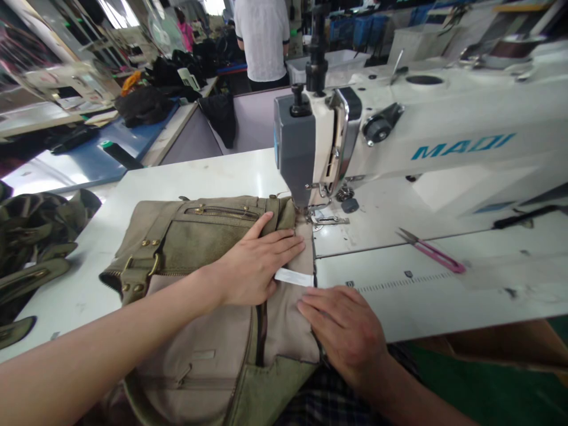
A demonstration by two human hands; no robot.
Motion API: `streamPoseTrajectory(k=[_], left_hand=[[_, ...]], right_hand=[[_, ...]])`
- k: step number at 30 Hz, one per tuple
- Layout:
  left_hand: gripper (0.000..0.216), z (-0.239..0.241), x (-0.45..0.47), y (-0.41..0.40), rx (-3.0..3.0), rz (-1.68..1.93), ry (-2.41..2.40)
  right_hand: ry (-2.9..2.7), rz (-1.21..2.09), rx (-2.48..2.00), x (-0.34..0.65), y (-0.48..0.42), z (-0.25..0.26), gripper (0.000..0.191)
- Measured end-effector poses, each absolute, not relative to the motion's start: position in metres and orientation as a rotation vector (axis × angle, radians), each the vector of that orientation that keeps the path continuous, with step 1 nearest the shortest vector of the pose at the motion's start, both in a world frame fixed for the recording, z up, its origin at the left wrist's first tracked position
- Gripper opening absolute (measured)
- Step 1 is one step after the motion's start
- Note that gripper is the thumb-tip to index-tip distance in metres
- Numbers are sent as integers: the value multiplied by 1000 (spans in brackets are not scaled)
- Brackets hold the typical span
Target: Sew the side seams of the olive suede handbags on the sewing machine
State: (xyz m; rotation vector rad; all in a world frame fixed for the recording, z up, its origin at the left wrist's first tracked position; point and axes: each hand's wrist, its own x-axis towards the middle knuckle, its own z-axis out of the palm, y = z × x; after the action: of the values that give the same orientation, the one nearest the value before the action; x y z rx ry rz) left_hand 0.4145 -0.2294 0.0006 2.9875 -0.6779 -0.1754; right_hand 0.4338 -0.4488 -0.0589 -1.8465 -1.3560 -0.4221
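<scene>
An olive-green and beige handbag (pixel 222 228) lies on the white sewing table, its edge running under the presser foot (pixel 317 220) of a sewing machine (pixel 426 130). My left hand (pixel 261 260) rests flat on the bag with fingers spread, close to the needle. At the bag's near right edge, my right hand (pixel 341 325) has its fingers closed on the beige lining; its thumb is hidden. Between the two hands a small white label (pixel 293 277) lies across the lining edge. Brass zippers and a handle show on the bag.
Pink-handled thread snips (pixel 435 251) lie right of the needle, near a printed ruler scale (pixel 402 283). More olive bag pieces (pixel 35 254) are heaped at the left. A dark thread cone (pixel 119 155) lies on the blue table behind. A person in white (pixel 261 41) stands farther back.
</scene>
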Motion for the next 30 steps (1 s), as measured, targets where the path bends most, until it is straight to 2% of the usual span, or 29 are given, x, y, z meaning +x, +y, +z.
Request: streamPoseTrajectory(k=[7, 16, 23, 30], left_hand=[[74, 3, 413, -230, 2991, -185, -701], [75, 1, 412, -230, 2977, -191, -694], [76, 0, 414, -230, 2960, -205, -673], [75, 0, 412, -235, 2945, -205, -625]], right_hand=[[-1353, -364, -1893, 435, -453, -61, 28], [-1376, -324, -1905, 437, -455, -61, 25], [-1430, -50, -1976, 420, -469, -50, 40], [-1580, -195, -1888, 431, -468, -44, 33]])
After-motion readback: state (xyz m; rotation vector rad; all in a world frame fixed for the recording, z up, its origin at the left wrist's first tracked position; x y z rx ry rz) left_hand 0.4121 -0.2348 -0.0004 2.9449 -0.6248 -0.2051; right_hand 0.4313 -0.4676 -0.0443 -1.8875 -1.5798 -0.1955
